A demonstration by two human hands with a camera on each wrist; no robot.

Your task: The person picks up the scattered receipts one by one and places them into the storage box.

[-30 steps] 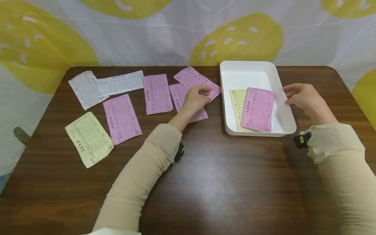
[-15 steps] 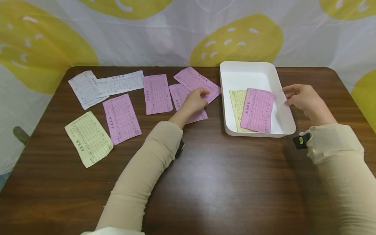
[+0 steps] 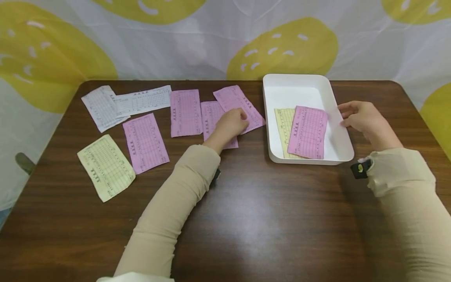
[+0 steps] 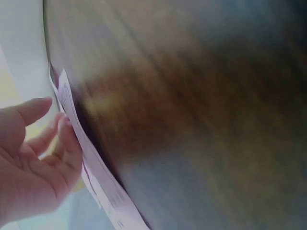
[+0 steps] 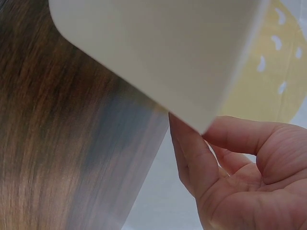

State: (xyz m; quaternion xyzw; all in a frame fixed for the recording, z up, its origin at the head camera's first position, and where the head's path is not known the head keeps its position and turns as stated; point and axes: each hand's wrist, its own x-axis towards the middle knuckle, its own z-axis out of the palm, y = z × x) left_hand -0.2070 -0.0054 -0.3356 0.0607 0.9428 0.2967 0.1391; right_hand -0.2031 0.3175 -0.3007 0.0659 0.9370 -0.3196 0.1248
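In the head view my left hand (image 3: 230,124) is over two overlapping pink slips, the upper pink slip (image 3: 237,98) and the lower pink slip (image 3: 212,113). The left wrist view shows this hand's fingertips (image 4: 64,123) against pink paper, the thumb standing apart from them. My right hand (image 3: 368,121) holds the white tray (image 3: 347,135) by its right wall. From the right wrist, thumb and fingers lie on two sides of the tray's corner, tips partly hidden. Inside the tray, a pink slip (image 3: 308,133) overlaps a yellow slip (image 3: 284,131).
Farther left on the brown table (image 3: 267,219) lie a pink slip (image 3: 184,113), another pink slip (image 3: 146,143), a yellow slip (image 3: 107,168) and overlapping white slips (image 3: 142,100). A curtain (image 3: 197,43) with yellow shapes hangs behind the table's far edge.
The upper pink slip has turned and shifted slightly nearer under my left hand; the lower one has also shifted left. My left hand has moved slightly nearer. The right hand keeps its place at the tray.
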